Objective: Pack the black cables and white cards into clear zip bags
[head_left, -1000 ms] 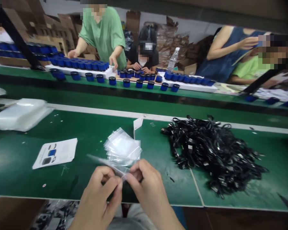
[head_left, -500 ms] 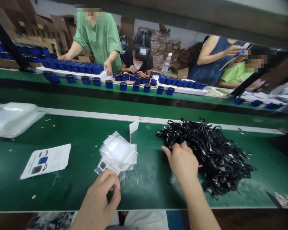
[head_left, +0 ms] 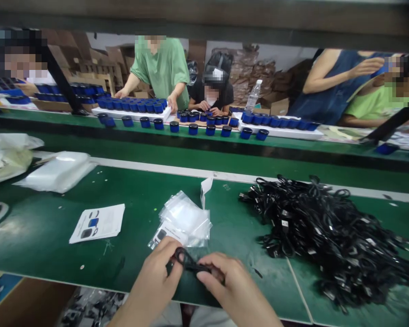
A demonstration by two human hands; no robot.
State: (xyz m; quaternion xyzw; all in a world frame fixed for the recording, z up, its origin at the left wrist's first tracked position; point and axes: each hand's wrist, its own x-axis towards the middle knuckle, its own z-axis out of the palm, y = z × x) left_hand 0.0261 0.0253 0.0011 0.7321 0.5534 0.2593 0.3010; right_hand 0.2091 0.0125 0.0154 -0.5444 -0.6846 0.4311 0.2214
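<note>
A coiled black USB cable [head_left: 191,265] is stretched between my two hands above the near edge of the green bench. My right hand [head_left: 230,277] pinches one end of it between thumb and fingers. At the looped end, my left hand [head_left: 162,268] closes thumb and forefinger on the cable. Just beyond my left fingertips lies a clear zip bag with a printed card [head_left: 172,232] in it. More clear zip bags [head_left: 187,215] are fanned out on top of one another there. On the right spreads a large heap of black cables [head_left: 313,231].
A stack of printed leaflets [head_left: 104,222] lies to the left, with a plastic-wrapped pack [head_left: 59,170] behind it. One folded card [head_left: 205,188] stands upright behind the bags. Across the bench, co-workers handle blue round containers [head_left: 192,129] near a bottle [head_left: 254,95].
My right hand has left the heap and come to the middle with a black cable. My left hand has moved from the bagged card to the cable's loop. The view has shifted left.
</note>
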